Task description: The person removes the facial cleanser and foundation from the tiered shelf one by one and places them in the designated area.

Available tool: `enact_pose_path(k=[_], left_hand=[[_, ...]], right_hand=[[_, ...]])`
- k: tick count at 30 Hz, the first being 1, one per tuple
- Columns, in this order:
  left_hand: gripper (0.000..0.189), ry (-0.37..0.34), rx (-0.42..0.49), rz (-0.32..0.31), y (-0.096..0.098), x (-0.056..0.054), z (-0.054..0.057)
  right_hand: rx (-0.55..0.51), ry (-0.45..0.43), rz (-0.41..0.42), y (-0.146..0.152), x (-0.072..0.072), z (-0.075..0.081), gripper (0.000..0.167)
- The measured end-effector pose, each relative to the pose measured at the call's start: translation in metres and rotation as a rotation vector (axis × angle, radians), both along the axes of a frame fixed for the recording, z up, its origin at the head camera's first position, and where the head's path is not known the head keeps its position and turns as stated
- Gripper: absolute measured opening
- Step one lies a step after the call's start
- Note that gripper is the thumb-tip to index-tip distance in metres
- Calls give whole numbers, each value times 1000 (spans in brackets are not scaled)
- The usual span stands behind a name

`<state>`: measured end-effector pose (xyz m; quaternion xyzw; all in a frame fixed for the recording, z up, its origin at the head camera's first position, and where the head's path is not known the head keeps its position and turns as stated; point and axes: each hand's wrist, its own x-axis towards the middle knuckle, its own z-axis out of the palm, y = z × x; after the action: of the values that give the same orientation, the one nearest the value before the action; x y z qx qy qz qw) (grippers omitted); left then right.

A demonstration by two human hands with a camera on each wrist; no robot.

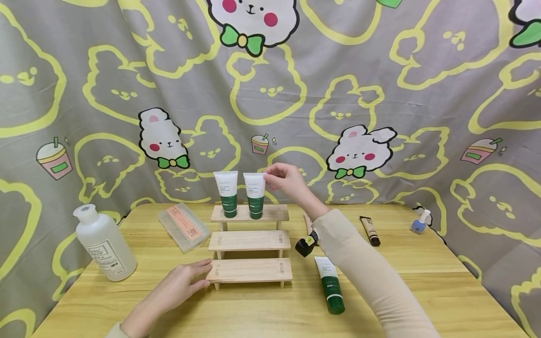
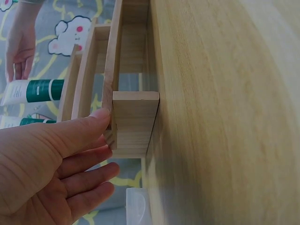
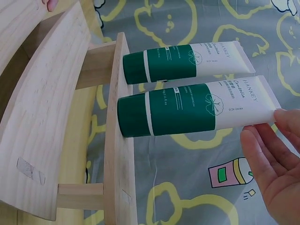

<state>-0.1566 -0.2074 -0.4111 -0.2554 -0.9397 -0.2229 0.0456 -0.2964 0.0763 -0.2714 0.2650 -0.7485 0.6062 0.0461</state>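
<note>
On the top tier of a three-tier wooden stand (image 1: 250, 270), two white and green squeeze tubes stand upright on their caps. My right hand (image 1: 285, 179) pinches the upper end of the right tube (image 3: 183, 108) between thumb and fingers. The left tube (image 3: 161, 63) stands beside it, untouched. At the lowest tier's left end, my left hand (image 1: 181, 285) touches the board with its thumb (image 2: 89, 126) and index finger. Its other fingers stay loosely extended, holding nothing. A third matching tube (image 1: 329, 285) lies on the table to the right of the stand.
A large white bottle (image 1: 107, 246) stands at the left, near a flat clear case (image 1: 184, 227) with an orange label. Farther right are a beige tube (image 1: 370, 230) with a black cap and a small blue bottle (image 1: 420, 222). A patterned curtain (image 1: 270, 117) hangs behind the table.
</note>
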Motion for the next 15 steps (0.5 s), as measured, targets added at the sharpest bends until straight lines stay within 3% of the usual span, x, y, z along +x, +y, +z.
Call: enact_pose_path(k=[8,15], left_hand=[[39,1,7,-5,-1,0,-1],[39,2,9,-8,-1,0,-1]], right_hand=[[-7,18,-9,1,0,-1,12],[7,30,-36,11,9,1,11]])
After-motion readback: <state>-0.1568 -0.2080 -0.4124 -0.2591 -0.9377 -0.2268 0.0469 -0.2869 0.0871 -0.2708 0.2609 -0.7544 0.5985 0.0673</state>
